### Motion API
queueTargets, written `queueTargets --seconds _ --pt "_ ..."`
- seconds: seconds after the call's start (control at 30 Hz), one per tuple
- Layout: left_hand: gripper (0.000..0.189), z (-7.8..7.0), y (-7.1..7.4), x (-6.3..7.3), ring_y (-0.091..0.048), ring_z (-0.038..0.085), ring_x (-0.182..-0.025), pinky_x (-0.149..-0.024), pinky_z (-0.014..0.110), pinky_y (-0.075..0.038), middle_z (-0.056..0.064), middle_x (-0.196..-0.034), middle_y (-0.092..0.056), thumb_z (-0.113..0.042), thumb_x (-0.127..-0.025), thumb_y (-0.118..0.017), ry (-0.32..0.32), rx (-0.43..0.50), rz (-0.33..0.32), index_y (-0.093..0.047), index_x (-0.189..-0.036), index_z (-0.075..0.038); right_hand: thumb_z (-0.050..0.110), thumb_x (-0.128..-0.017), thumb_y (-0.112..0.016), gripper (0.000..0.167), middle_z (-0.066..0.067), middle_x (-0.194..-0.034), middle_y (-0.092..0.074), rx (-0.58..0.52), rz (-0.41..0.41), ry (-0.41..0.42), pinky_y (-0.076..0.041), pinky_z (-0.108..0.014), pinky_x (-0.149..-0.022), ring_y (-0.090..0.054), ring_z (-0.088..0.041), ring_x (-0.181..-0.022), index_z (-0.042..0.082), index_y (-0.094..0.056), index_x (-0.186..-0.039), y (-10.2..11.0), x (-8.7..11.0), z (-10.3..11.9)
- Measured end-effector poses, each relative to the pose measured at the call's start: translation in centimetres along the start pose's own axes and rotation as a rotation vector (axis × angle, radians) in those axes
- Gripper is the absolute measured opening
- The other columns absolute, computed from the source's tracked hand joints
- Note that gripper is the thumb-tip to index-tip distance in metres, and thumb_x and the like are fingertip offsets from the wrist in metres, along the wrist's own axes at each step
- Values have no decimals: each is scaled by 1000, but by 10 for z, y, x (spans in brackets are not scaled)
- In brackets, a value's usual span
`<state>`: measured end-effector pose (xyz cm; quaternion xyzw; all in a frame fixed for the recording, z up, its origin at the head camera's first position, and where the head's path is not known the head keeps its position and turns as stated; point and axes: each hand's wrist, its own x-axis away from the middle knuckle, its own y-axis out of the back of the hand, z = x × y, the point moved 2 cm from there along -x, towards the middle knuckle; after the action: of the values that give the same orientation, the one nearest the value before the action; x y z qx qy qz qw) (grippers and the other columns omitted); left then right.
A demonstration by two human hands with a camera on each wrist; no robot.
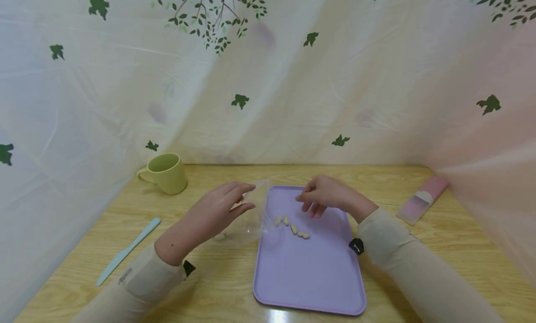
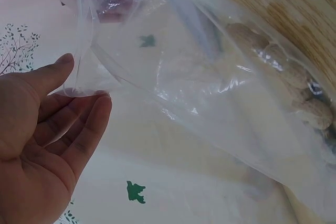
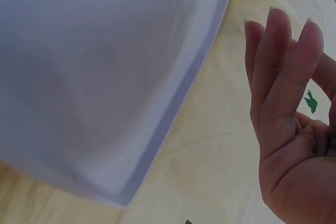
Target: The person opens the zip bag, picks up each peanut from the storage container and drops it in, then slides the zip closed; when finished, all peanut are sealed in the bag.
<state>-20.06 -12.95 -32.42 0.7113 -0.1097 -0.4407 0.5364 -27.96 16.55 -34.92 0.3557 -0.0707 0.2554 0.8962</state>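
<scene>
Bag (image 2: 173, 80): clear, thin plastic film, glossy and creased, with sharp highlights along the folds. Peanuts (image 2: 314, 112) inside it: matt shells, rough and ridged. Tray (image 1: 310, 276): plastic by its look — smooth, with a low sheen. Table (image 1: 222, 281): wood-grained and smooth, a bright glare at the near edge. Mug (image 1: 172, 178): smooth; ceramic or plastic cannot be told. Knife (image 1: 125, 253): smooth, apparently plastic. Curtain (image 1: 284, 81): thin plastic-like sheeting, wrinkled, faintly shiny along its creases. Case (image 1: 436, 189): plastic-looking, partly translucent — finish unclear. Sleeves (image 1: 412, 258): matt cloth, lightly wrinkled.
</scene>
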Motion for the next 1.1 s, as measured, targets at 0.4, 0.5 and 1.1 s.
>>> queueTargets --seconds 0.4,0.5,1.1 --pt "48 -3 2 1 -76 18 -96 -86 36 -66 12 -120 -77 -25 -98 -79 -10 -7 0 -67 -139 -2 26 -95 -81 20 -5 -75 -78 216 180 -19 -60 -27 -59 -67 -12 -57 9 -77 -87 -17 7 -3" --pt "48 -3 1 1 -76 18 -95 -86 36 -66 12 -121 -77 -23 -97 -80 -13 -7 -6 -66 -138 -2 23 -93 -82 18 -4 -71 -77 257 225 -24 -59 -24 -55 -66 -10 -52 10 -77 -82 -23 8 -2" --pt "48 -3 0 3 -76 17 -96 -87 35 -66 11 -123 -77 -25 -99 -79 -8 -14 0 -66 -139 -2 19 -93 -82 22 -3 -65 -75 307 319 -37 -57 -22 -53 -64 -9 -48 8 -77 -75 -36 8 4"
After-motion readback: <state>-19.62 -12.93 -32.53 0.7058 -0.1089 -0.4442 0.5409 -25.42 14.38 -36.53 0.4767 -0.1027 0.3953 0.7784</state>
